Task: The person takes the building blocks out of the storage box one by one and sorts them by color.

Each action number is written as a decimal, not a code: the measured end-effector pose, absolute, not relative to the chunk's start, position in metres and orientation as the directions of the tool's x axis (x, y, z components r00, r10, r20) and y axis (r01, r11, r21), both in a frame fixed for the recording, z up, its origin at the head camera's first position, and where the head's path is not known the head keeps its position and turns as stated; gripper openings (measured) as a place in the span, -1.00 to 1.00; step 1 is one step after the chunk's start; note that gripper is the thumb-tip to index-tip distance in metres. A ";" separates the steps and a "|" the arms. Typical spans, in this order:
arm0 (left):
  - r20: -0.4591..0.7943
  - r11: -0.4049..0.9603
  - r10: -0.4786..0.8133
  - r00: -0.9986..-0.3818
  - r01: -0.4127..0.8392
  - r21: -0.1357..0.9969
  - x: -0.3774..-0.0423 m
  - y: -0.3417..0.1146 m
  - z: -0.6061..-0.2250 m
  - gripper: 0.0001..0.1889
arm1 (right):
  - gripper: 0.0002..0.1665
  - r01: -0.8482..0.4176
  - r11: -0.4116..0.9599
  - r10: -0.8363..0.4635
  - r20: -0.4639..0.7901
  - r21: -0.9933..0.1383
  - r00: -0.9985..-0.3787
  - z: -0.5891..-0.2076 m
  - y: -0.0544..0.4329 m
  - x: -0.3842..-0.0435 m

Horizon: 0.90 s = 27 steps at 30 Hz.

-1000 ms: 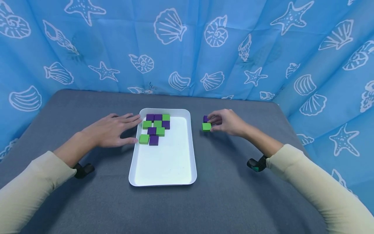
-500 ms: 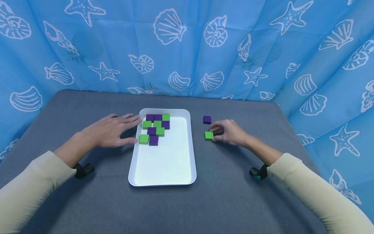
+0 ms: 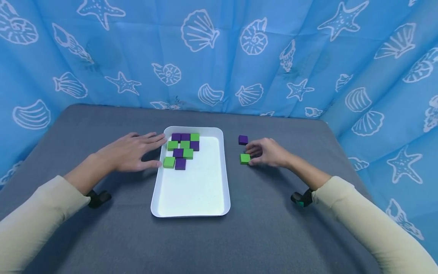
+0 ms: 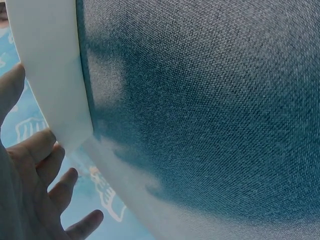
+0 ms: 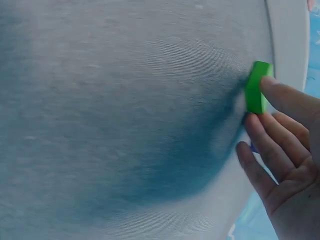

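A white tray (image 3: 195,194) bears several green and purple blocks in its upper left part, among them a green block (image 3: 169,162) and a purple block (image 3: 180,164) side by side in the lowest row. At the tray's left rim lie the spread fingers of my left hand (image 3: 131,154); the left wrist view shows its fingertips (image 4: 45,136) right at the white wall. To the right of the tray, my right hand (image 3: 268,153) pinches a loose green block (image 3: 244,159) with thumb and fingers, close over the cloth. Just behind it sits a single purple block (image 3: 243,140).
Grey cloth (image 3: 260,228) covers the table around the tray. A blue curtain (image 3: 219,57) with white shells and starfish hangs behind and along the right side. Dark wrist cameras show under both sleeves.
My right hand has drawn the green block toward me and slightly right, away from the purple block, which now shows fully. It has stayed put over the last half second; the left hand stays still.
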<state>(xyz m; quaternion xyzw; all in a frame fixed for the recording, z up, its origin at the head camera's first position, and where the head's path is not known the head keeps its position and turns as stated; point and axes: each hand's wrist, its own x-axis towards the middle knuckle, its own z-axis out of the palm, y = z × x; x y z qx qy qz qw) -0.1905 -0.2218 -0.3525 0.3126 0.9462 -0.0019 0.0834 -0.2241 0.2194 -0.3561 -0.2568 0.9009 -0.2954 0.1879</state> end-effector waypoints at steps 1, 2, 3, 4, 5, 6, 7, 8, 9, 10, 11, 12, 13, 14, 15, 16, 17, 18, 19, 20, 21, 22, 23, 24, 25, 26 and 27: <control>-0.160 0.805 0.591 -0.791 0.592 0.048 -0.190 -0.222 -0.352 -0.10 | -0.41 -0.356 0.697 -0.578 -0.194 -0.623 -0.793 -0.354 0.218 -0.226; -0.160 0.804 0.592 -0.790 0.593 0.047 -0.190 -0.222 -0.352 -0.10 | -0.41 -0.366 0.698 -0.585 -0.196 -0.615 -0.787 -0.353 0.217 -0.227; -0.161 0.805 0.591 -0.791 0.592 0.048 -0.190 -0.222 -0.352 -0.10 | -0.41 -0.372 0.699 -0.589 -0.197 -0.611 -0.784 -0.351 0.215 -0.229; -0.160 0.805 0.591 -0.791 0.592 0.049 -0.190 -0.223 -0.352 -0.11 | -0.41 -0.377 0.697 -0.592 -0.193 -0.610 -0.782 -0.349 0.213 -0.231; -0.159 0.804 0.592 -0.790 0.592 0.051 -0.190 -0.223 -0.352 -0.11 | -0.41 -0.375 0.696 -0.590 -0.189 -0.612 -0.785 -0.346 0.211 -0.232; -0.160 0.804 0.592 -0.790 0.592 0.053 -0.190 -0.222 -0.352 -0.11 | -0.41 -0.380 0.693 -0.590 -0.180 -0.613 -0.787 -0.344 0.208 -0.234; -0.160 0.804 0.592 -0.790 0.592 0.053 -0.190 -0.222 -0.353 -0.11 | -0.42 -0.382 0.689 -0.589 -0.170 -0.616 -0.790 -0.341 0.205 -0.235; -0.161 0.804 0.592 -0.790 0.592 0.054 -0.190 -0.222 -0.353 -0.11 | -0.42 -0.384 0.684 -0.588 -0.157 -0.620 -0.793 -0.338 0.202 -0.236; -0.162 0.805 0.591 -0.790 0.591 0.057 -0.189 -0.222 -0.353 -0.11 | -0.42 -0.384 0.678 -0.586 -0.146 -0.627 -0.797 -0.335 0.198 -0.238; -0.162 0.805 0.591 -0.790 0.591 0.057 -0.189 -0.222 -0.353 -0.11 | -0.42 -0.384 0.674 -0.584 -0.136 -0.631 -0.800 -0.332 0.194 -0.239; -0.162 0.805 0.591 -0.790 0.590 0.057 -0.189 -0.222 -0.353 -0.11 | -0.42 -0.389 0.668 -0.585 -0.125 -0.635 -0.801 -0.329 0.190 -0.239; -0.162 0.805 0.591 -0.790 0.591 0.056 -0.189 -0.222 -0.353 -0.11 | -0.42 -0.395 0.664 -0.587 -0.115 -0.635 -0.802 -0.327 0.186 -0.240; -0.161 0.805 0.591 -0.790 0.591 0.055 -0.189 -0.222 -0.353 -0.11 | -0.42 -0.399 0.658 -0.589 -0.105 -0.639 -0.802 -0.324 0.181 -0.241; -0.160 0.805 0.592 -0.790 0.591 0.055 -0.189 -0.222 -0.353 -0.10 | -0.43 -0.405 0.651 -0.592 -0.096 -0.642 -0.800 -0.322 0.177 -0.242; -0.159 0.804 0.592 -0.790 0.592 0.055 -0.189 -0.223 -0.353 -0.10 | -0.43 -0.409 0.646 -0.596 -0.091 -0.645 -0.798 -0.319 0.172 -0.242; -0.157 0.804 0.592 -0.790 0.592 0.053 -0.189 -0.223 -0.352 -0.10 | -0.43 -0.412 0.642 -0.598 -0.086 -0.646 -0.797 -0.318 0.167 -0.243; -0.155 0.804 0.593 -0.790 0.592 0.053 -0.189 -0.223 -0.352 -0.10 | -0.44 -0.418 0.635 -0.603 -0.079 -0.650 -0.794 -0.316 0.163 -0.243; -0.153 0.804 0.593 -0.790 0.593 0.053 -0.189 -0.223 -0.352 -0.10 | -0.44 -0.419 0.628 -0.607 -0.076 -0.656 -0.791 -0.316 0.158 -0.244; -0.151 0.803 0.594 -0.790 0.593 0.053 -0.189 -0.223 -0.352 -0.10 | -0.43 -0.420 0.623 -0.611 -0.075 -0.660 -0.788 -0.315 0.153 -0.245; -0.148 0.803 0.594 -0.791 0.594 0.053 -0.189 -0.223 -0.352 -0.10 | -0.43 -0.420 0.619 -0.614 -0.075 -0.664 -0.786 -0.315 0.148 -0.245; -0.146 0.803 0.595 -0.790 0.594 0.053 -0.189 -0.223 -0.352 -0.10 | -0.42 -0.419 0.617 -0.616 -0.077 -0.666 -0.784 -0.315 0.144 -0.246; -0.144 0.802 0.596 -0.790 0.595 0.052 -0.189 -0.223 -0.352 -0.11 | -0.41 -0.417 0.615 -0.618 -0.082 -0.669 -0.782 -0.316 0.139 -0.246; -0.143 0.802 0.596 -0.790 0.596 0.052 -0.189 -0.223 -0.352 -0.11 | -0.40 -0.413 0.615 -0.621 -0.089 -0.672 -0.779 -0.316 0.135 -0.247; -0.142 0.801 0.597 -0.790 0.596 0.052 -0.189 -0.223 -0.352 -0.11 | -0.39 -0.406 0.619 -0.621 -0.102 -0.672 -0.778 -0.316 0.130 -0.248; -0.141 0.801 0.597 -0.790 0.596 0.052 -0.189 -0.223 -0.352 -0.11 | -0.38 -0.399 0.626 -0.619 -0.116 -0.670 -0.777 -0.316 0.125 -0.248; -0.141 0.801 0.597 -0.790 0.596 0.053 -0.189 -0.223 -0.352 -0.11 | -0.37 -0.392 0.630 -0.619 -0.129 -0.671 -0.775 -0.316 0.121 -0.248; -0.141 0.801 0.598 -0.789 0.597 0.054 -0.189 -0.223 -0.352 -0.11 | -0.36 -0.383 0.635 -0.618 -0.143 -0.671 -0.773 -0.316 0.117 -0.249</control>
